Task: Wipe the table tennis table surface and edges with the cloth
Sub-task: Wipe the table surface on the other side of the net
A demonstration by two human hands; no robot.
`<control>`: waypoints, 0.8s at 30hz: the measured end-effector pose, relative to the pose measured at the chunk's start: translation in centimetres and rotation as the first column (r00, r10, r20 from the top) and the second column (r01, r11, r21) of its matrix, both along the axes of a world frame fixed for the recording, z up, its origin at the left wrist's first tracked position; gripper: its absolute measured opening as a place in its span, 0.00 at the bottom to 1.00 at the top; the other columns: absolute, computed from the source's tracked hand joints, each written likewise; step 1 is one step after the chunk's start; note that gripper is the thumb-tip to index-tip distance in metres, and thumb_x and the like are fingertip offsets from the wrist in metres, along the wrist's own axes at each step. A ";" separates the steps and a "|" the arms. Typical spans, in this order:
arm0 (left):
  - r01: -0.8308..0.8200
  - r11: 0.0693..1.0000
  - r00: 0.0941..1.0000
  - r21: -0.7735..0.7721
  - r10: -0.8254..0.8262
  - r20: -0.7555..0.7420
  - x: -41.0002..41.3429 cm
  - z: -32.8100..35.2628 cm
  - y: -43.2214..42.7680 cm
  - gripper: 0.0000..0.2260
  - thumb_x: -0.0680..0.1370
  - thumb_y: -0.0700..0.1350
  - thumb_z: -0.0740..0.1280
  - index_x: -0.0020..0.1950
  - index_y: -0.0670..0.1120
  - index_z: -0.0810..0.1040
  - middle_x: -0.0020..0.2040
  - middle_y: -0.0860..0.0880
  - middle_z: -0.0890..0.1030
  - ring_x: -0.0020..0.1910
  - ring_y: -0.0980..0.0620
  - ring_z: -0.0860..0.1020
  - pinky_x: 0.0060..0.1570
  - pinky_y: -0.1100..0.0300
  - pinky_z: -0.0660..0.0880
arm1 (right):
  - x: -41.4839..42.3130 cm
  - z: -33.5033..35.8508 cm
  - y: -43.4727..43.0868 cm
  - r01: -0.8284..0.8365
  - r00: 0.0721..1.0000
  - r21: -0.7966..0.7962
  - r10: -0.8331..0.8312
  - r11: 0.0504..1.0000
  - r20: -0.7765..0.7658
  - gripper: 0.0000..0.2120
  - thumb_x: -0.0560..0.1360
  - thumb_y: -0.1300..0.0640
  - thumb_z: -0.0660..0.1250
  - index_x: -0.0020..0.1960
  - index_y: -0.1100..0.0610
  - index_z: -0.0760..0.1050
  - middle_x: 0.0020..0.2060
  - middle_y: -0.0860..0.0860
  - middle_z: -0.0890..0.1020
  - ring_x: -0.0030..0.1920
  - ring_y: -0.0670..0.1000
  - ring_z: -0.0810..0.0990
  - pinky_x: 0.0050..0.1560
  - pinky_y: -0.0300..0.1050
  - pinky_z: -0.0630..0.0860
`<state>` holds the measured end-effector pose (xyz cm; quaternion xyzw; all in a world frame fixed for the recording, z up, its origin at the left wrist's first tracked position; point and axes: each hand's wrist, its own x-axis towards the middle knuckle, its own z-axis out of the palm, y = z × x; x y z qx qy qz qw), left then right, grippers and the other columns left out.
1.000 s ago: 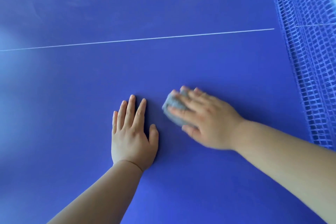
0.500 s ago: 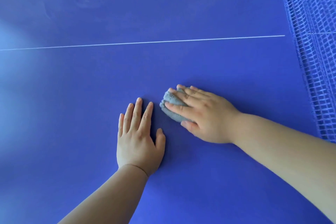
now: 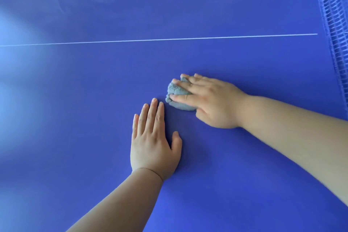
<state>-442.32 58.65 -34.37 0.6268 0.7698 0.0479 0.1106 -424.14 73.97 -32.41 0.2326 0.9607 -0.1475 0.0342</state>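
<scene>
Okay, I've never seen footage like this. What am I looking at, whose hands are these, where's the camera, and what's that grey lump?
There is no machine here. These are a person's two bare hands, filmed by one wide-angle camera worn on the head, looking forward and down. The blue surface is a table tennis table, with a thin white line across it and the net at the picture's right edge. The left hand lies flat on the table, fingers straight, holding nothing. The right hand holds the grey lump, a bunched cloth, down on the table, fingers draped over it, for wiping.
</scene>
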 end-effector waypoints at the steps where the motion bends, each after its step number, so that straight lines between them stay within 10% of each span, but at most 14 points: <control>1: 0.001 1.000 1.000 -0.002 -0.001 -0.004 0.0 0.0 0.0 0.36 0.79 0.58 0.53 0.85 0.47 0.53 0.85 0.53 0.50 0.84 0.51 0.47 0.82 0.51 0.44 | 0.1 0.0 1.4 0.016 0.999 0.014 -0.016 1.000 0.034 0.32 0.79 0.54 0.52 0.84 0.49 0.57 0.83 0.55 0.54 0.83 0.59 0.52 0.83 0.55 0.48; 7: -0.003 1.000 1.000 -0.020 0.003 -0.008 0.0 -0.1 -0.1 0.36 0.79 0.58 0.53 0.86 0.48 0.52 0.85 0.54 0.48 0.84 0.53 0.45 0.82 0.52 0.43 | -4.0 0.4 8.0 0.518 0.851 0.059 -0.521 0.854 0.072 0.33 0.83 0.36 0.45 0.85 0.48 0.46 0.84 0.56 0.48 0.83 0.60 0.47 0.82 0.57 0.45; 15: -0.017 1.000 0.999 0.007 0.017 0.034 0.1 0.1 0.0 0.37 0.78 0.58 0.56 0.85 0.46 0.53 0.85 0.52 0.51 0.84 0.52 0.47 0.82 0.50 0.45 | -1.6 -0.2 -1.3 -0.064 0.998 0.033 0.063 0.997 0.026 0.32 0.83 0.40 0.47 0.85 0.48 0.51 0.84 0.52 0.54 0.83 0.57 0.52 0.83 0.55 0.50; 21: -0.020 1.000 1.000 -0.023 0.020 0.003 0.2 -0.1 -0.1 0.37 0.79 0.59 0.52 0.86 0.46 0.50 0.86 0.52 0.47 0.84 0.52 0.43 0.82 0.52 0.42 | -5.9 -0.3 7.6 0.470 0.878 0.080 -0.475 0.879 0.056 0.32 0.85 0.41 0.49 0.85 0.48 0.46 0.84 0.55 0.48 0.83 0.59 0.48 0.82 0.55 0.45; 24: -0.019 1.000 1.000 -0.020 0.019 0.006 0.1 -0.3 -0.1 0.38 0.79 0.59 0.54 0.86 0.45 0.50 0.86 0.51 0.48 0.84 0.52 0.44 0.82 0.51 0.42 | -7.4 -0.5 5.1 0.435 0.897 0.124 -0.441 0.892 0.030 0.31 0.85 0.43 0.51 0.85 0.49 0.48 0.84 0.57 0.52 0.82 0.63 0.52 0.82 0.58 0.49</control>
